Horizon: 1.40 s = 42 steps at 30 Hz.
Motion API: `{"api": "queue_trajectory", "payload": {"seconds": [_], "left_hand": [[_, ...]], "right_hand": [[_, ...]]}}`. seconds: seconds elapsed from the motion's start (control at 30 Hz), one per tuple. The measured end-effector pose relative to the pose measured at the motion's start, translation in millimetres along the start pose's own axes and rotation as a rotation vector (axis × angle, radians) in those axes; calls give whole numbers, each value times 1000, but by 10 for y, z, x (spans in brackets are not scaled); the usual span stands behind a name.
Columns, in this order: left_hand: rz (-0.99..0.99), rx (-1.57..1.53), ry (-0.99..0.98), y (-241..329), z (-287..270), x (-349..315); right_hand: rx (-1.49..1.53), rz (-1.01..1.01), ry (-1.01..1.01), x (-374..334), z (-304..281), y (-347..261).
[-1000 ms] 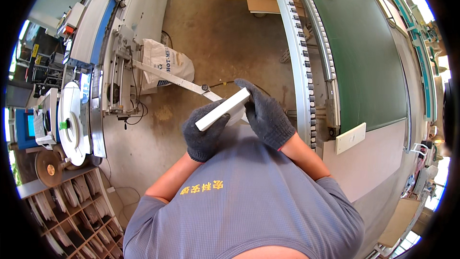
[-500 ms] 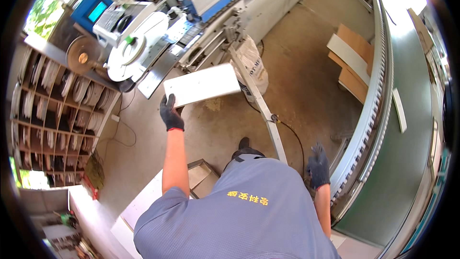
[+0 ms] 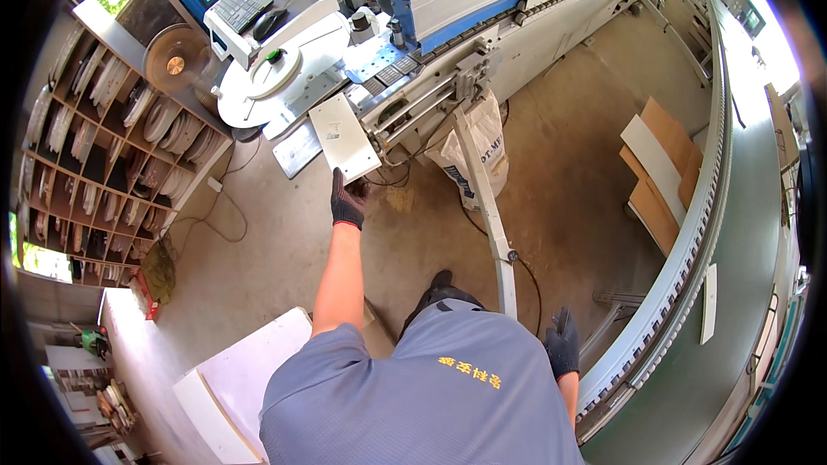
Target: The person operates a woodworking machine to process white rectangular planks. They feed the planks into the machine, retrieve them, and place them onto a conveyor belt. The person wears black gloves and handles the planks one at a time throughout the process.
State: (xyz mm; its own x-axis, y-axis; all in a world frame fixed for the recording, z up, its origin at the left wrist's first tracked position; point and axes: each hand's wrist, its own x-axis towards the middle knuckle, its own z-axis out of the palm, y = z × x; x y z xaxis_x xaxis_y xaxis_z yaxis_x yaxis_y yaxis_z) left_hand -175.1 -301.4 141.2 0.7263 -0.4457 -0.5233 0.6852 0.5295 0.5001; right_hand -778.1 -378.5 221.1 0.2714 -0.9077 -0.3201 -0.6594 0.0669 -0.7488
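Note:
My left hand [image 3: 348,201], in a dark glove with a red cuff, is closed on the near end of a white rectangular panel [image 3: 345,136]. The panel's far end reaches the small metal plate [image 3: 297,153] at the front of the edge-banding machine [image 3: 465,13]; whether it rests there I cannot tell. A few small dark spots mark its face. Down at my right side, my right hand [image 3: 563,344], gloved in dark grey, holds nothing and has its fingers stretched out. It is nearest to the curved roller rail [image 3: 642,297].
A slanting metal bar [image 3: 488,207] crosses in front of me, beside a white sack [image 3: 482,142]. Brown and white boards [image 3: 659,168] lean at the right. A green conveyor belt [image 3: 732,293] carries a narrow white strip [image 3: 709,303]. Shelves of rolls [image 3: 112,164] stand left, white boards [image 3: 250,370] behind.
My left hand has swung the panel round from lying crosswise to pointing away toward the machine. My right hand has dropped a little lower. The whole view has shifted.

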Motion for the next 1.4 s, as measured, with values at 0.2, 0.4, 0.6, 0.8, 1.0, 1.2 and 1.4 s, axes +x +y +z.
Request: {"api": "queue_trajectory", "payload": {"seconds": [0.2, 0.4, 0.6, 0.8, 1.0, 1.2, 1.4], "left_hand": [[623, 580, -210, -137, 492, 475], [636, 504, -180, -653, 1142, 692], [546, 366, -211, -1091, 1786, 843], [473, 509, -162, -1514, 2306, 1028], [404, 711, -420, -1861, 2570, 2094], [98, 1059, -620, -2310, 2640, 2244], [-768, 1569, -516, -2395, 999, 1442]], "right_hand": [[-191, 41, 29, 24, 115, 54], [-51, 186, -38, -13, 143, -267], [12, 211, 60, -92, 246, -191], [23, 313, 198, -441, 249, -345], [-161, 434, 476, -1055, -51, -86], [-194, 672, 1084, -2169, -706, 939], [73, 1398, 1062, -3545, -710, 2503]]}}
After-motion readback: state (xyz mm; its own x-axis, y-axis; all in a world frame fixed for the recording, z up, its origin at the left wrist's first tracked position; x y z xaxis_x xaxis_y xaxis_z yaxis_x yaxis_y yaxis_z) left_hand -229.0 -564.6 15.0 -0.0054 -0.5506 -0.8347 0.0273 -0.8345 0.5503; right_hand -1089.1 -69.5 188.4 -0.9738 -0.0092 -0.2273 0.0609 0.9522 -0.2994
